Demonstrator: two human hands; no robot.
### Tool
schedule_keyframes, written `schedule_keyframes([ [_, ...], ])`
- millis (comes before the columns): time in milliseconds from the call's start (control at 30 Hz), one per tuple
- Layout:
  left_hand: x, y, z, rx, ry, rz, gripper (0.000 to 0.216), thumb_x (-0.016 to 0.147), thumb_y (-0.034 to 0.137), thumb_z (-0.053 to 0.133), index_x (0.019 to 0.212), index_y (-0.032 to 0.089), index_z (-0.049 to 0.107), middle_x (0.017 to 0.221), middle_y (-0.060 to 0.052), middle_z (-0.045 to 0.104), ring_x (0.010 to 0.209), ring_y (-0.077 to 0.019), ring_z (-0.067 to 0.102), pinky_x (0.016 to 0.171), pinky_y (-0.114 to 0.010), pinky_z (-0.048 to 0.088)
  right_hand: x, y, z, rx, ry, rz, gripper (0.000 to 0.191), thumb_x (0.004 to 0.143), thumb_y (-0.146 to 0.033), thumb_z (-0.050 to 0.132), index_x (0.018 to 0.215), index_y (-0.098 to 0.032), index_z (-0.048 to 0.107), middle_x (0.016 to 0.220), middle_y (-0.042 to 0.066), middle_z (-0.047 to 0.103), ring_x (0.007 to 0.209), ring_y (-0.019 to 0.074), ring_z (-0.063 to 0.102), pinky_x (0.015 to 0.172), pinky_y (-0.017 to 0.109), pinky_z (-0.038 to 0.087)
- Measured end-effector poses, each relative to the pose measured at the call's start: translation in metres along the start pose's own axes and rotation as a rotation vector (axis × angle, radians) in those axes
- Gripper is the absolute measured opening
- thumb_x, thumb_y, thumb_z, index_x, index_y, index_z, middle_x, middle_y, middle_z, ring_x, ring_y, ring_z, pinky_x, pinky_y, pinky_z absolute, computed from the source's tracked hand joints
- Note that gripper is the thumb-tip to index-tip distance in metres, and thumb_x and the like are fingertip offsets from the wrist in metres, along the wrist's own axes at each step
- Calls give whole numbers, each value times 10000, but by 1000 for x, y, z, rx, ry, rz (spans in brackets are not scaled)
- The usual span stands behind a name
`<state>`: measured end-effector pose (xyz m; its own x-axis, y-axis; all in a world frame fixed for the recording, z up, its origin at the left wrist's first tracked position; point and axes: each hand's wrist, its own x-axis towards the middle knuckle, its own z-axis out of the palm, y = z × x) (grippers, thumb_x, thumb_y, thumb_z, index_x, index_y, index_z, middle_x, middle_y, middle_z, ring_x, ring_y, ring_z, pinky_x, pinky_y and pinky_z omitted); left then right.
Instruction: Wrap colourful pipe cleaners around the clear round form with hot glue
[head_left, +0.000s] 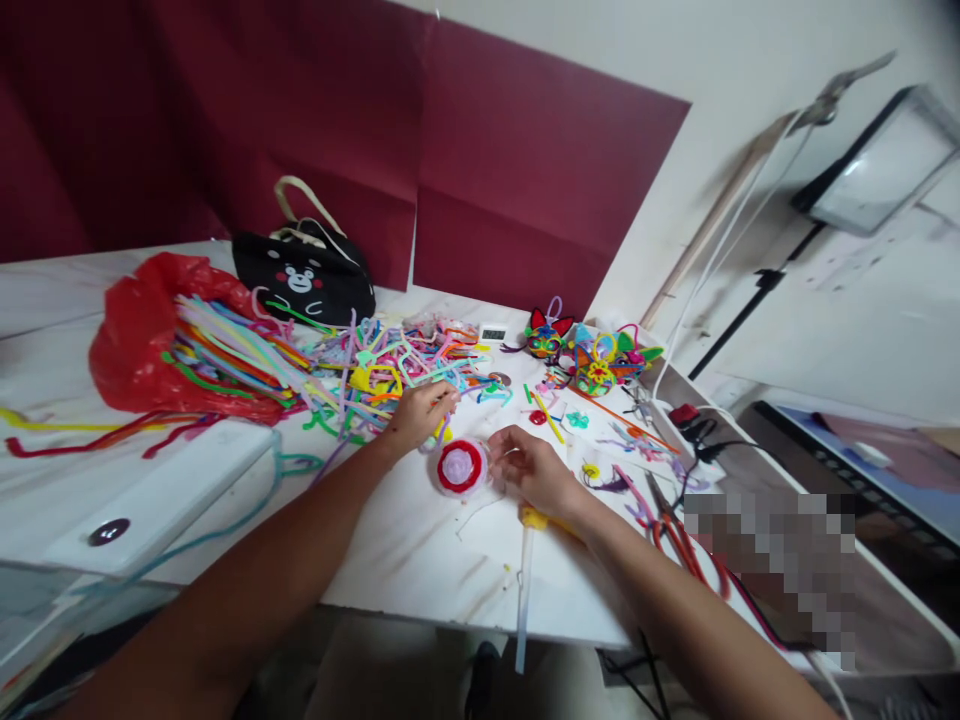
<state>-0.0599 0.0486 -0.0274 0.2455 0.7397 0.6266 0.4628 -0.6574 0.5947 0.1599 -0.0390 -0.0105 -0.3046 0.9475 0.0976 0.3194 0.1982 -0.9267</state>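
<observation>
My left hand (422, 414) is closed in a pinch on a purple pipe cleaner (452, 402), its far end running among other strands. Below that hand, on the white table (420, 560), lies a round coil (460, 466) of fuzzy pipe cleaner with a pale pink centre, a red ring and a pale outer edge. My right hand (531, 470) is at the coil's right edge, fingers curled. What its fingertips hold, if anything, is too blurred to make out. A thin wire or thread (476, 515) lies just below the coil.
A red plastic bag (142, 335) and a heap of pipe cleaners (375, 360) lie at left and centre. Behind stands a black bag (304, 275). Finished colourful figures (596, 370) stand back right. Red-handled pliers (679, 540) lie near my right forearm, and a glue stick (524, 600) overhangs the front edge.
</observation>
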Motion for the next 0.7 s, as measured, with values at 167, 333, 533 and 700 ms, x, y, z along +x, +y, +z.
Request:
schedule_keyframes([
  [167, -1, 0, -1, -31, -30, 28, 237, 908, 307, 494, 737, 193, 611, 671, -3, 671, 645, -148, 627, 636, -246, 464, 32, 0, -8, -209, 208, -26, 336, 793, -173, 641, 1126, -199, 609, 1015, 88, 684, 768, 165, 651, 668, 293, 511],
  [333, -1, 1, -3, -43, -77, 43, 254, 914, 321, 498, 734, 192, 622, 677, -2, 662, 654, -146, 614, 652, -248, 469, 64, -12, -4, -312, 200, -98, 170, 855, -255, 638, 1008, -195, 682, 763, 23, 690, 625, 145, 627, 609, 254, 470],
  [533, 1, -6, -7, -34, -92, 0, 298, 955, 329, 413, 852, 207, 665, 711, -9, 684, 671, -156, 638, 673, -257, 501, 72, -22, -5, -355, 184, -145, 221, 859, -192, 623, 648, -186, 688, 556, -3, 640, 526, 130, 590, 596, 242, 436],
  [700, 3, -11, -12, -23, -113, -16, 270, 921, 289, 443, 1004, 204, 686, 845, -23, 745, 754, -170, 685, 688, -256, 522, 76, -16, -11, -289, 218, -113, 256, 869, -281, 601, 672, -176, 725, 605, 29, 703, 517, 141, 615, 569, 249, 461],
])
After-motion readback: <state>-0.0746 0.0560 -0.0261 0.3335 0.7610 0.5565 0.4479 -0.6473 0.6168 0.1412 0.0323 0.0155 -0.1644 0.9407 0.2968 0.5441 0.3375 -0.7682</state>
